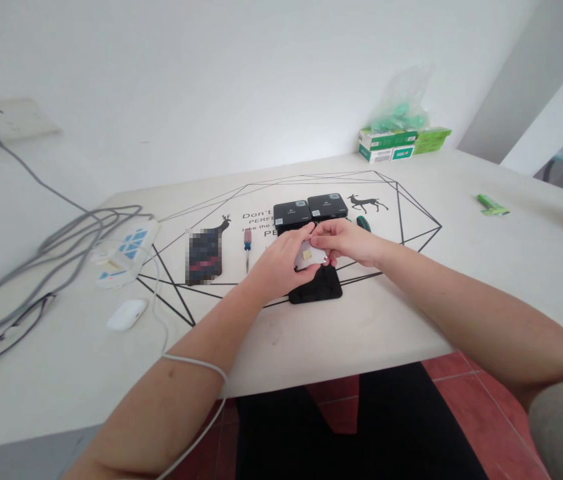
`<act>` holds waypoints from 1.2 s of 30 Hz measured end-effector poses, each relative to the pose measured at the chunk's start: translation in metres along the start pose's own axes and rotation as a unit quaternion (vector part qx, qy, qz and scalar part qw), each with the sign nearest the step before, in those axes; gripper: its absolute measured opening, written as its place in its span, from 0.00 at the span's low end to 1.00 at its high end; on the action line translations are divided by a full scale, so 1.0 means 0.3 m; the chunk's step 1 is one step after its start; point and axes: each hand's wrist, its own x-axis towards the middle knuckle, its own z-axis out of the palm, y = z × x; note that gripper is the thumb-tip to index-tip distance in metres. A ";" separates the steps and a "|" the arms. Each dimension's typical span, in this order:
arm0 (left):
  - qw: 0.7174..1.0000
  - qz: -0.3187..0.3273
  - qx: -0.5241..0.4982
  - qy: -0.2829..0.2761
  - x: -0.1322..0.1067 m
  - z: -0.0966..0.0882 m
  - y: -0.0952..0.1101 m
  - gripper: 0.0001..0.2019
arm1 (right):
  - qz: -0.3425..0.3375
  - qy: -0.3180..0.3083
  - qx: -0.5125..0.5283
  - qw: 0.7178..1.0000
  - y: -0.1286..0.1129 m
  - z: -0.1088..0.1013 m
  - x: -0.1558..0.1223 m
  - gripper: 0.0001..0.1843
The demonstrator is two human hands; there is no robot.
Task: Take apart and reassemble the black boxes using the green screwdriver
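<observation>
A flat silvery plate with a pale yellow square patch [306, 255] is held between both hands above the table. My left hand [284, 261] grips its left side, thumb along the near edge. My right hand [344, 241] has its fingers closed at the plate's right edge. Beneath lies a black square cover [317, 288], partly hidden by the hands. Just behind the hands sit two black boxes, a left box [291, 212] and a right box [328, 205]. A screwdriver [248, 248] with a red and blue handle lies left of my left hand.
A dark green-and-black object [363, 223] lies beyond my right wrist. Leftward are a pixelated phone-like object [203, 257], a white earbud case [127, 315], a power strip [131, 253] and glasses [6, 337]. A white cable [196, 361] crosses my left forearm. Green-white boxes [387, 147] stand at the back.
</observation>
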 end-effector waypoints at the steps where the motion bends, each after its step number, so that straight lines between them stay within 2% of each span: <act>1: 1.000 -0.002 -0.002 -0.003 0.001 0.001 -0.001 0.36 | 0.000 -0.003 0.001 1.000 0.002 -0.002 0.003 0.12; 4: 0.999 -0.018 0.001 -0.028 0.006 0.002 -0.006 0.37 | 0.014 0.017 -0.036 0.999 0.002 -0.017 0.013 0.08; 6: 0.998 -0.040 0.026 -0.051 0.009 0.003 -0.011 0.37 | 0.044 0.030 -0.094 0.994 -0.005 -0.040 0.019 0.03; 7: 0.996 -0.052 0.044 -0.064 0.009 0.005 -0.014 0.35 | 0.064 0.029 -0.126 0.990 -0.009 -0.058 0.022 0.03; 11: 0.982 -0.089 0.102 -0.130 0.008 0.019 -0.028 0.28 | 0.122 -0.027 -0.184 0.975 -0.025 -0.156 0.030 0.08; 16: 0.971 -0.081 0.121 -0.187 0.008 0.027 -0.030 0.23 | 0.194 -0.071 -0.255 0.945 -0.025 -0.245 0.031 0.07; 21: 0.975 -0.071 0.112 -0.180 0.012 0.027 -0.024 0.21 | 0.214 -0.095 -0.367 0.900 -0.046 -0.239 0.014 0.08; 25: 0.979 -0.056 0.101 -0.165 0.010 0.035 -0.029 0.20 | 0.214 -0.118 -0.420 0.874 -0.072 -0.221 -0.008 0.04; 33: 0.979 -0.039 0.112 -0.166 0.014 0.027 -0.030 0.15 | 0.183 -0.142 -0.487 0.842 -0.093 -0.198 -0.030 0.05; 36: 0.980 -0.033 0.109 -0.166 0.014 0.023 -0.029 0.14 | 0.130 -0.128 -0.552 0.814 -0.082 -0.200 -0.016 0.06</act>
